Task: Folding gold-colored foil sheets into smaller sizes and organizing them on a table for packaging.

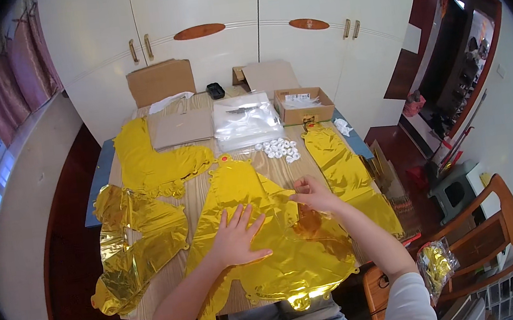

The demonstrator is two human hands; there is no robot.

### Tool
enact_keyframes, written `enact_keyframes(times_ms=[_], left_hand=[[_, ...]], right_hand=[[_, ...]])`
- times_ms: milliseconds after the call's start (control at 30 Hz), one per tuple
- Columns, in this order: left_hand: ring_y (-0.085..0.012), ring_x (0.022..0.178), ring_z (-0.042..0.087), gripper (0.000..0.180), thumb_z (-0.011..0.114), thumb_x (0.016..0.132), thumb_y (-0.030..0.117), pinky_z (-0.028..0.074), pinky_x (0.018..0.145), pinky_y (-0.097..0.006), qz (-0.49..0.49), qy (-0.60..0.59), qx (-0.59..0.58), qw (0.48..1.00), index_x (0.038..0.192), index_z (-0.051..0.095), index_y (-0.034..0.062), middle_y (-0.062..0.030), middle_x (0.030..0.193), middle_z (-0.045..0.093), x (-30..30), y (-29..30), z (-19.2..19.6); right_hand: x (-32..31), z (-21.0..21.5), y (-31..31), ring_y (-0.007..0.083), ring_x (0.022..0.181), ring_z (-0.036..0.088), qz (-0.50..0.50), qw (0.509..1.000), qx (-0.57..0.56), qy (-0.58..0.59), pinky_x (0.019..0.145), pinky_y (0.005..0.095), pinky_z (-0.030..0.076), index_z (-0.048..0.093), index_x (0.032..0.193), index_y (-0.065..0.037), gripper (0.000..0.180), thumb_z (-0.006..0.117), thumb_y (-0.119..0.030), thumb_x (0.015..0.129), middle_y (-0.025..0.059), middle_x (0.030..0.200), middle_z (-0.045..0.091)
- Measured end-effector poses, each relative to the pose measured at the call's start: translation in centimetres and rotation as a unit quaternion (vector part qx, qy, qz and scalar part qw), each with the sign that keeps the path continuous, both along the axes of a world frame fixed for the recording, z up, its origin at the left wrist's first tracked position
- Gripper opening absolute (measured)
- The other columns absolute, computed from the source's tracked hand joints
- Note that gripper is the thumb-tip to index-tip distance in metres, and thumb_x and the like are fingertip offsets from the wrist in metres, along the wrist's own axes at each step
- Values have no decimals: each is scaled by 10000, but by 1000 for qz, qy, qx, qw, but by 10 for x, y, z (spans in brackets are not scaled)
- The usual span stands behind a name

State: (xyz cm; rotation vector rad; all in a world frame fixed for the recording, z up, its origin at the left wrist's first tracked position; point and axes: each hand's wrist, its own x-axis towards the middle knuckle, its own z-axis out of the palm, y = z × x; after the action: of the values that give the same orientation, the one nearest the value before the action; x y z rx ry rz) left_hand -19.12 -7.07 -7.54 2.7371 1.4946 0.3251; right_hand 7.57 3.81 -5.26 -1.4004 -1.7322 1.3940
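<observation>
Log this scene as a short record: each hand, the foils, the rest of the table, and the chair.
Left hand: spread flat on the middle foil
Right hand: fingers pinching an edge of the middle foil
Other foils: upper-left foil, lower-left foil, right foil
Foil colour: gold
White rings: loose cluster beyond the middle foil
Clear bags: flat, behind the rings
Box: brown, open, right of the bags
Chair: wooden, right of the table

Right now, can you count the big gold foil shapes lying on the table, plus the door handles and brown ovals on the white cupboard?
Gold foil shapes: 4 that I can make out
Door handles: 4
Brown ovals: 2
Total: 10
</observation>
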Motion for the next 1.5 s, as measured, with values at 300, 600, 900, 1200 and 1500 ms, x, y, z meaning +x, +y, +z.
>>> enact_keyframes(times_ms=[300,600,900,1200,1500], left_hand=[[-433,1386,304,918,512,790,756,182,1107,-632,-3,-4,9,1000,1462,387,142,-276,1487,319,-3,-1,-1],[-431,1383,311,924,512,789,759,187,1105,-628,-4,-4,14,1000,1460,389,137,-277,1482,329,-1,0,-1],[-440,1368,324,878,545,772,747,191,1100,-634,-9,-11,12,1000,1349,511,86,-280,1428,388,-1,1,-1],[-420,1378,309,834,536,769,752,170,1100,-646,-11,-33,-3,999,1187,627,37,-277,1357,461,-2,1,-3],[-442,1369,318,829,537,778,744,187,1099,-637,-17,-25,26,999,1156,633,12,-302,1360,451,-4,2,-7]], right_hand=[[-12,32,-37,193,1056,553,53,991,-126,-11,748,322,509,530,1212,26,562,717,-351,838,122,1107,557],[10,-28,-41,426,1315,374,293,865,350,-209,1077,474,308,523,1251,-37,425,552,-164,846,222,1336,483],[-13,-26,-52,413,1382,321,271,863,386,-180,1112,475,300,462,1362,-14,482,540,-64,889,202,1429,435],[-14,-27,-47,410,1403,289,300,833,410,-219,1150,476,249,435,1389,3,496,524,-135,921,215,1470,385],[-22,-25,-36,368,1418,284,338,837,369,-221,1154,491,233,414,1410,-4,482,465,-228,985,192,1494,368]])
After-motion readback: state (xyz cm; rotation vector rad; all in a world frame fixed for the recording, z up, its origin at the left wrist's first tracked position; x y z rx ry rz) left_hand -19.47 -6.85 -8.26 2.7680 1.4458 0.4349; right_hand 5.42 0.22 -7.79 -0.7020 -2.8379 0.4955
